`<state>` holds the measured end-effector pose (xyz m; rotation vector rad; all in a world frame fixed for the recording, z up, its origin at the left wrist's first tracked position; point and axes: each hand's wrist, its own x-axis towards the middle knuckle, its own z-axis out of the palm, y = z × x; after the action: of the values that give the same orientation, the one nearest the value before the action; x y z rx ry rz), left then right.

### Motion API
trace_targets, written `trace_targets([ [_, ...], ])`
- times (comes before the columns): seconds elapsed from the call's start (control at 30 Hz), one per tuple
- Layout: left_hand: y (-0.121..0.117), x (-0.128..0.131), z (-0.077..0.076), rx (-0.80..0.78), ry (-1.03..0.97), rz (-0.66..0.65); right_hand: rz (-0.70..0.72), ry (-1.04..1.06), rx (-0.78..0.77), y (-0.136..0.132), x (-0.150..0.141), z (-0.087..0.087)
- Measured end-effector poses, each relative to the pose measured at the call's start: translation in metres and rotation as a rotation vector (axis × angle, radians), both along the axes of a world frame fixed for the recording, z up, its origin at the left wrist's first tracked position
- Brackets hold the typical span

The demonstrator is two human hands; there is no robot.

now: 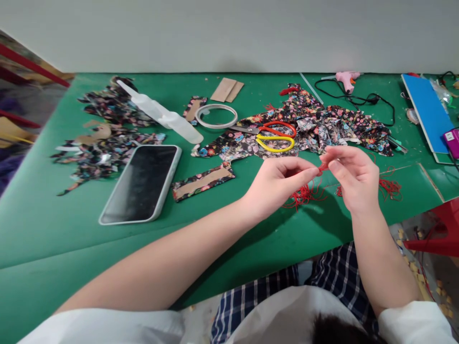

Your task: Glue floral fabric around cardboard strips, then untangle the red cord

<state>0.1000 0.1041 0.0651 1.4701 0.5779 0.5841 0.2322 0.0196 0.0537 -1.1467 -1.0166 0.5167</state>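
Head view: left hand (pixel 276 179) and right hand (pixel 355 181) pinch red cord (pixel 323 166) above green table (pixel 64 243).

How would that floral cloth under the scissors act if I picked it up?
The floral cloth would probably hang floppy, given its crumpled folds. It looks thin, so it's likely light. The scissors lying on it would probably slide off.

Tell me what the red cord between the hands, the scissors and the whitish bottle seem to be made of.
Red cord: probably textile thread, judging by its thin, flexible strands; exact fibre unclear.
Scissors: grey, dully shiny blades suggest metal; smooth red and yellow handles, plastic or a plastic coating.
Whitish bottle: likely plastic, given its smooth, cloudy, translucent body.
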Motion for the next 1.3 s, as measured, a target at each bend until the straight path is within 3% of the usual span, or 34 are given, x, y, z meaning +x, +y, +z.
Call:
trace_targets([
  [0.27, 0.0, 0.001, 0.003, -0.009, -0.015, 0.017, -0.065, -0.04, -0.04, 0.001, -0.002, -0.001],
  [0.7, 0.001, 0.001, 0.001, 0.132, 0.032, 0.023, -0.004, -0.18, 0.053, -0.003, 0.006, -0.003],
  [0.9, 0.0, 0.001, 0.002, 0.18, 0.053, 0.016, 0.031, -0.326, -0.005, -0.004, 0.009, 0.001],
  [1.3, -0.001, 0.0, 0.004, 0.239, 0.105, -0.003, -0.009, -0.341, -0.044, -0.003, 0.008, -0.003],
])
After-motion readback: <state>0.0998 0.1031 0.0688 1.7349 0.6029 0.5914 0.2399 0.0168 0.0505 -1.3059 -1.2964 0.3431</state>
